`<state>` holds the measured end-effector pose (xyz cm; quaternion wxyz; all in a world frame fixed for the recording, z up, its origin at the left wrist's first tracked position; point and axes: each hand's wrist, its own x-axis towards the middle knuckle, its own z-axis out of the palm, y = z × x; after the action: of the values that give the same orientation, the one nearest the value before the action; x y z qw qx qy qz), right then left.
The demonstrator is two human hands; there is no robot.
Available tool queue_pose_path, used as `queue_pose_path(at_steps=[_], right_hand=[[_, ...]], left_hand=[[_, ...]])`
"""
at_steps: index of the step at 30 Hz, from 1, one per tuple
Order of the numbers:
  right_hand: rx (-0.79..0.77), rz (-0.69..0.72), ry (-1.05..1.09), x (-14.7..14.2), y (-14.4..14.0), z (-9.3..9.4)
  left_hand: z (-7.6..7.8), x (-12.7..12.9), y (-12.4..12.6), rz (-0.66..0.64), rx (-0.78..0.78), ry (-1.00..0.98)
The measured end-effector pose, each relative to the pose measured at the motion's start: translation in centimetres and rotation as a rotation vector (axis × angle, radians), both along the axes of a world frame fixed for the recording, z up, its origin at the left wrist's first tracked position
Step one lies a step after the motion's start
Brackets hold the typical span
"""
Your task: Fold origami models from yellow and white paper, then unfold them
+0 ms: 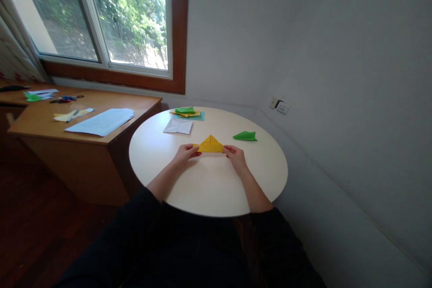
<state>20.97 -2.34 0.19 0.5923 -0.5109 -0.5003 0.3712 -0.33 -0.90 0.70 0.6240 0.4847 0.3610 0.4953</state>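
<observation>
Folding step in hand, by the look: yellow paper (210, 145), already a flat triangle w/ point away from the body, lying near the middle of the round worktop (209, 189). Left hand (185, 153) pinching the left corner of it, fingers narrow and closed on the paper. Right hand (235, 155) pinching the right corner, fingers closed on it the same way. Both wrists low, close to the worktop surface.

Next move probably needing both corners kept even and the bottom edge straight, then firm pressing along a crease; a slip at one corner would give a crooked fold.

Room: plenty of bare surface between paper and the near rim, approx. half the worktop free. Green folded piece (245, 136) near on the right side, apart from the right hand but in the way of a wide sweep. White sheet (178, 126) just behind-left, and a small stack of colored sheets (186, 113) at the far rim. Wooden desk (40, 121) w/ a pale blue sheet (101, 122) well apart at left, touching nothing here. Wall close at right, so less elbow room on that side.
</observation>
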Motion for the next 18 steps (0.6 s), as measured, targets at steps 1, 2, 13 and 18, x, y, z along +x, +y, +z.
queue_pose_path(at_steps=[1,2,13,18], right_hand=[[0.010,0.002,0.003,-0.01,0.00,0.01],[0.020,0.003,0.009,-0.02,0.00,0.01],[-0.015,0.004,0.071,-0.14,-0.04,0.05],[-0.015,-0.030,0.060,-0.02,0.17,-0.18]], left_hand=[[-0.06,0.04,0.05,0.016,-0.010,0.005],[-0.10,0.08,0.09,0.030,-0.018,0.010],[-0.13,0.51,-0.16,0.089,-0.002,0.108],[-0.40,0.51,-0.08,0.112,0.054,0.169]])
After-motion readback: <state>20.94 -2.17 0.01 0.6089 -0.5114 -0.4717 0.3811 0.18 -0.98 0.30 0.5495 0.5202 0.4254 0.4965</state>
